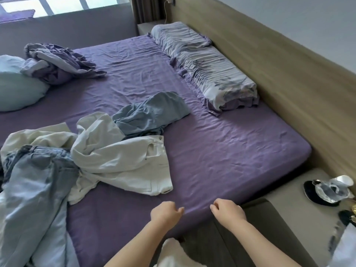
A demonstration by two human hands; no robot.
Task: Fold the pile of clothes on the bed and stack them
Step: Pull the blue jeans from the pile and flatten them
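A loose pile of clothes lies on the purple bed (221, 155) at the left. White trousers (123, 162) sprawl over light blue jeans (32, 189), and a crumpled pale blue garment (152, 112) sits behind them. My left hand (165, 211) and my right hand (228, 210) hover over the bed's near edge, side by side, right of the pile. Both have loosely curled fingers and hold nothing. Neither touches any clothing.
Two patterned pillows (212, 74) line the wooden headboard (279, 74) at the right. A crumpled purple sheet (57, 64) and a pale cushion (17, 85) lie at the far left. A bedside shelf (285, 191) at the right carries a dark dish with a clear wrapper (327, 191).
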